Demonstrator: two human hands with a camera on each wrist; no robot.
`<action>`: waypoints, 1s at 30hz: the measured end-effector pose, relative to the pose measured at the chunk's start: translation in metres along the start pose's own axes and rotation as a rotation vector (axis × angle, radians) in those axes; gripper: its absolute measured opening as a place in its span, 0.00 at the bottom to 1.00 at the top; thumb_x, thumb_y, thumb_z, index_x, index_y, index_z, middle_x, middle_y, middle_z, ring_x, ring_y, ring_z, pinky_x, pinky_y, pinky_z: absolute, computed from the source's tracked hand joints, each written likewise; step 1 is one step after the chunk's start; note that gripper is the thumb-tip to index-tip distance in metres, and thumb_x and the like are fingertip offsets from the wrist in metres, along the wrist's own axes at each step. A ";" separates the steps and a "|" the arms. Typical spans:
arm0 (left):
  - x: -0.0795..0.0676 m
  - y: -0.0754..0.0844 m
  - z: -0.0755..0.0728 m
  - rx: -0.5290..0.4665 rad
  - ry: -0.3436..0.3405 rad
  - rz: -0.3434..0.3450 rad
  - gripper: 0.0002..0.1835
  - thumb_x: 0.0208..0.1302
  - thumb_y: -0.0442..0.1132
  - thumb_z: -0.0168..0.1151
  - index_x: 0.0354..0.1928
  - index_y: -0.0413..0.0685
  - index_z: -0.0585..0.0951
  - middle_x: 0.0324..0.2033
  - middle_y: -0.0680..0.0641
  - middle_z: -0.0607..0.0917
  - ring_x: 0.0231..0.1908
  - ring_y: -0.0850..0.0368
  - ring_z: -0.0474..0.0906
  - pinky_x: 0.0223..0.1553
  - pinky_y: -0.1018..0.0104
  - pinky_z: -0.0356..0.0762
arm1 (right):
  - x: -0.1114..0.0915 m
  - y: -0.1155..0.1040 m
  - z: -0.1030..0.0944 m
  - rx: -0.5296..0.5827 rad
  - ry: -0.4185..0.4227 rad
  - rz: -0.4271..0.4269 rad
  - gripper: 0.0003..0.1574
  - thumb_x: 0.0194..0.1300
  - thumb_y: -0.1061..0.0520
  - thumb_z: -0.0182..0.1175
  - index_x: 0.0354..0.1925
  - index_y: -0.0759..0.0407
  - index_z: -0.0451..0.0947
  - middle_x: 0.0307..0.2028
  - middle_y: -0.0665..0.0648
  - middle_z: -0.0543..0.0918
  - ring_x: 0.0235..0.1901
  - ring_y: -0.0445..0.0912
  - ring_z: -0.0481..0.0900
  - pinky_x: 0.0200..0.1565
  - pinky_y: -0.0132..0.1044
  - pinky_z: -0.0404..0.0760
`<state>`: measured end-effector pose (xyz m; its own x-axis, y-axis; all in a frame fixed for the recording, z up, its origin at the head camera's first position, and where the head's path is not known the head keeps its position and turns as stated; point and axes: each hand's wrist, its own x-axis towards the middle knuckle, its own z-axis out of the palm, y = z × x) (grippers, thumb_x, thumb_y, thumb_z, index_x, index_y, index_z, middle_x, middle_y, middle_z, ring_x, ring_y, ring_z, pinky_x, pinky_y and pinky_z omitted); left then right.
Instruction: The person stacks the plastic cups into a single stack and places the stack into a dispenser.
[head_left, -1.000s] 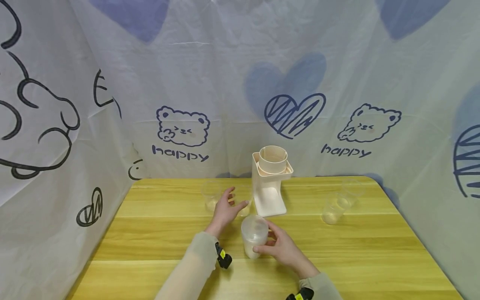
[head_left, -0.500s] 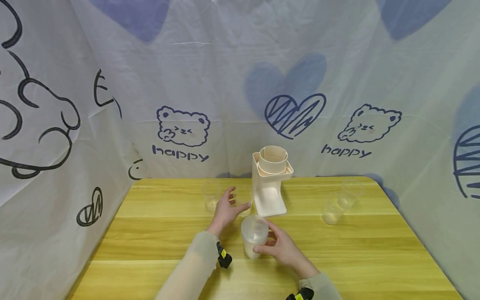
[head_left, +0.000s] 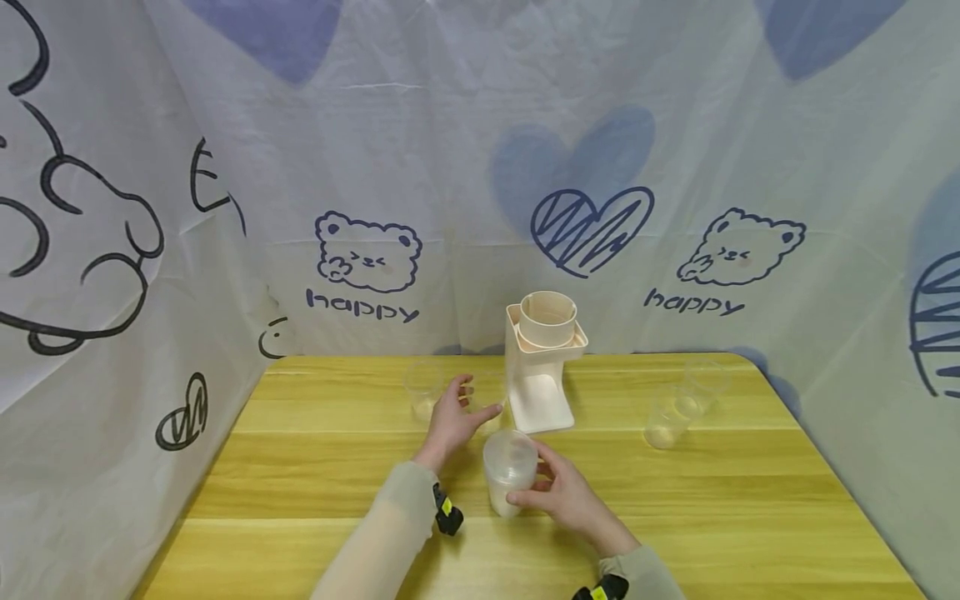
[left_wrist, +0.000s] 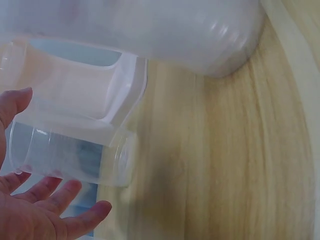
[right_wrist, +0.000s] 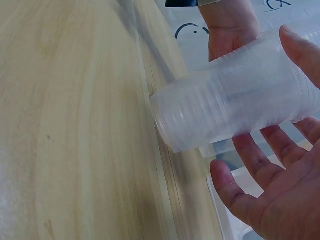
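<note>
My right hand (head_left: 564,496) holds a stack of clear plastic cups (right_wrist: 225,97) upright near the table's middle, thumb in front and fingers behind. Beyond it, my left hand (head_left: 448,425) reaches forward with thumb and fingers spread around a single clear plastic cup (left_wrist: 70,155). That cup stands just left of a cream-coloured cup dispenser (head_left: 542,404). The left wrist view has the fingertips right at the cup's side, with the thumb apart from it. A round cream tube (head_left: 547,321) sits in the dispenser's top.
Another clear cup (head_left: 423,396) stands left of my left hand. To the right, clear cups (head_left: 667,421) stand on the wooden table (head_left: 750,500). A printed cloth (head_left: 465,167) hangs behind the table's back edge.
The left thumb has shifted slightly right, toward the dispenser. The right hand and its stack of cups have stayed in place.
</note>
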<state>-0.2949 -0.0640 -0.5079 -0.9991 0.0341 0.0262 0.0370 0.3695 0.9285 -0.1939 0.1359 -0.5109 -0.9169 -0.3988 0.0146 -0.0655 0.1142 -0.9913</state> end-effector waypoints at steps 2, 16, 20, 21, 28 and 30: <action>-0.001 0.001 -0.001 0.000 0.001 0.005 0.43 0.54 0.48 0.76 0.69 0.45 0.66 0.59 0.38 0.74 0.60 0.39 0.70 0.57 0.47 0.75 | 0.000 -0.001 0.000 -0.002 -0.002 0.001 0.50 0.58 0.59 0.73 0.72 0.63 0.59 0.58 0.66 0.73 0.48 0.57 0.80 0.47 0.44 0.82; -0.012 0.021 -0.011 -0.014 -0.007 0.099 0.41 0.52 0.48 0.77 0.67 0.50 0.69 0.54 0.41 0.77 0.55 0.44 0.72 0.54 0.50 0.77 | 0.001 0.001 -0.001 0.008 -0.011 0.007 0.50 0.58 0.57 0.72 0.72 0.63 0.58 0.57 0.65 0.73 0.48 0.57 0.80 0.46 0.43 0.83; -0.016 0.029 -0.015 -0.016 0.004 0.134 0.40 0.52 0.48 0.77 0.66 0.50 0.70 0.52 0.44 0.78 0.54 0.45 0.74 0.52 0.51 0.78 | 0.001 0.000 -0.001 0.009 -0.012 0.001 0.50 0.58 0.58 0.72 0.72 0.63 0.58 0.58 0.66 0.73 0.48 0.57 0.80 0.47 0.44 0.83; -0.017 0.031 -0.016 -0.018 0.003 0.143 0.40 0.52 0.48 0.77 0.65 0.49 0.70 0.52 0.45 0.79 0.53 0.45 0.74 0.51 0.51 0.78 | 0.001 0.000 -0.001 0.010 -0.012 0.001 0.50 0.58 0.58 0.72 0.72 0.63 0.58 0.58 0.66 0.73 0.48 0.57 0.80 0.47 0.44 0.82; -0.026 0.045 -0.023 -0.029 -0.023 0.190 0.38 0.53 0.48 0.76 0.65 0.50 0.70 0.50 0.46 0.79 0.52 0.47 0.75 0.48 0.56 0.81 | 0.000 -0.002 0.000 0.017 -0.007 -0.004 0.51 0.58 0.60 0.73 0.72 0.63 0.58 0.58 0.66 0.72 0.48 0.57 0.80 0.47 0.45 0.82; -0.028 0.049 -0.026 -0.032 -0.028 0.205 0.38 0.54 0.49 0.76 0.65 0.50 0.70 0.50 0.47 0.79 0.51 0.47 0.75 0.48 0.56 0.81 | -0.001 -0.002 0.000 0.021 -0.004 -0.001 0.50 0.57 0.60 0.73 0.72 0.63 0.58 0.58 0.66 0.72 0.48 0.57 0.80 0.47 0.45 0.82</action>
<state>-0.2656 -0.0708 -0.4539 -0.9697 0.1317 0.2060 0.2384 0.3224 0.9161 -0.1931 0.1356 -0.5094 -0.9155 -0.4021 0.0156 -0.0585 0.0946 -0.9938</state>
